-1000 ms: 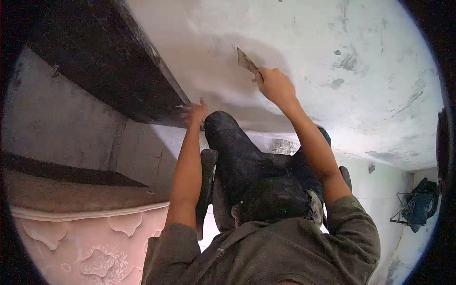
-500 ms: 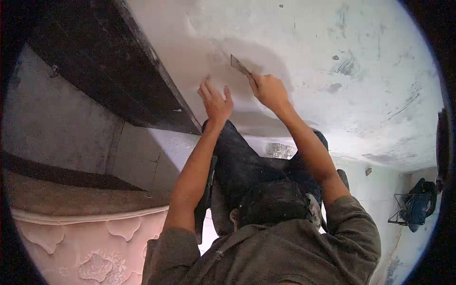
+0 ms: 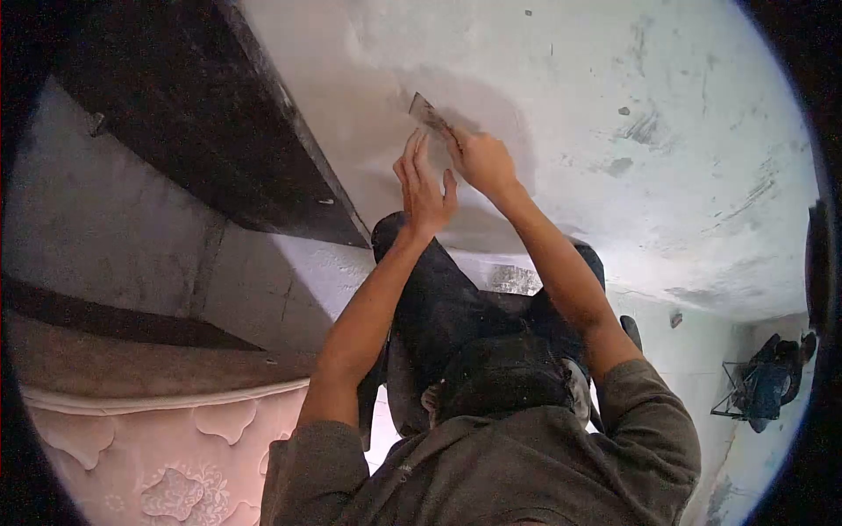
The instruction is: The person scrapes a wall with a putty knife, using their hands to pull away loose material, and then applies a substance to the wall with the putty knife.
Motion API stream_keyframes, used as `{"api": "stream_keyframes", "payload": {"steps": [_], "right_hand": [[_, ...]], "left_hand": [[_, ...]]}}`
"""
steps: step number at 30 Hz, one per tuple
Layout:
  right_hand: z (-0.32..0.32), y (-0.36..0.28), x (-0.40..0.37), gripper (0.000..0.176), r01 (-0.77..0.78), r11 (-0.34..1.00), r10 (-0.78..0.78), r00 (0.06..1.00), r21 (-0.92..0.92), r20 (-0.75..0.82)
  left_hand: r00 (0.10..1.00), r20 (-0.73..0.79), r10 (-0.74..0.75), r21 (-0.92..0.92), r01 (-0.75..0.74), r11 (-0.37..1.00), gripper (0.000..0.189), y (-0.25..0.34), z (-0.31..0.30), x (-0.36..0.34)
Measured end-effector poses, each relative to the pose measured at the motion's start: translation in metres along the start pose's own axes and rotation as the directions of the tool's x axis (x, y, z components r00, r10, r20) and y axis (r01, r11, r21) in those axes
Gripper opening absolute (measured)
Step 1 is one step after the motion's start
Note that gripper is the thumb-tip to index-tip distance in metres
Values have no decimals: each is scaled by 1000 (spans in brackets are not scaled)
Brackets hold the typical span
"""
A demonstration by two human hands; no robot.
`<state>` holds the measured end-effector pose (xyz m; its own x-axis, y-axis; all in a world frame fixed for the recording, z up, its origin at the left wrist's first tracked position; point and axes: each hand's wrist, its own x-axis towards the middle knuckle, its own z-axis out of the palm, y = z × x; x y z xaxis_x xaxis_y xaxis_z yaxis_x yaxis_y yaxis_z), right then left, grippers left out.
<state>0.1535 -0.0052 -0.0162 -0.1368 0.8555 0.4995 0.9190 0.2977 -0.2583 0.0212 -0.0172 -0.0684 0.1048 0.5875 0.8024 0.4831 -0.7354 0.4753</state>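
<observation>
Your open left hand (image 3: 427,195) has come up to eight o'clock of your right hand (image 3: 481,162), which grips the scraper (image 3: 426,111) against the wall (image 3: 614,79).

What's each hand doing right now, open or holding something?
Left hand: open, fingers raised beside the scraper, holding nothing.
Right hand: closed on the scraper, its blade against the wall.

No writing, label, brand, number or sign could be read. The wall (image 3: 614,79) bore only stains and scrape marks, the mattress (image 3: 175,447) only a quilted flower pattern, and the scraper (image 3: 424,111) was too small to show any mark.
</observation>
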Motion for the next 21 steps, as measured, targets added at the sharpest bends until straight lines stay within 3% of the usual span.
{"api": "stream_keyframes", "payload": {"steps": [4, 6, 10, 12, 13, 15, 16, 18, 21], "right_hand": [[-8, -2, 1, 19, -53, 999, 52, 997, -8, -65], [1, 3, 2, 20, 28, 1000, -27, 987, 3, -160], [-7, -1, -1, 19, 42, 996, -47, 997, -78, -61], [-9, -4, -3, 18, 32, 995, 1, 940, 93, -341], [-4, 2, -5, 18, 30, 995, 4, 942, 95, -336], [5, 13, -1, 17, 47, 996, -49, 999, -82, -23], [5, 13, -3, 17, 42, 996, -45, 999, -82, -31], [3, 11, -6, 17, 48, 999, -46, 979, 4, -197], [2, 10, -4, 17, 10, 997, -17, 995, -81, -95]], "left_hand": [[999, -15, 37, 6, -37, 999, 66, -2, 2, 0], [999, -11, 35, 5, -35, 999, 65, -1, 2, -5], [999, 1, 49, -3, -49, 999, 64, -1, 1, -2], [999, -7, 34, 6, -34, 999, 64, 0, 3, -3], [999, -16, 45, 17, -45, 999, 63, 0, 3, -4], [997, -22, 71, 26, -71, 997, 63, -1, 4, -3], [999, -14, 50, 13, -50, 999, 63, -1, 4, -4], [999, -18, 28, 1, -28, 1000, 63, -3, 5, -1], [999, -12, 36, 14, -36, 999, 63, -2, 4, -6]]}}
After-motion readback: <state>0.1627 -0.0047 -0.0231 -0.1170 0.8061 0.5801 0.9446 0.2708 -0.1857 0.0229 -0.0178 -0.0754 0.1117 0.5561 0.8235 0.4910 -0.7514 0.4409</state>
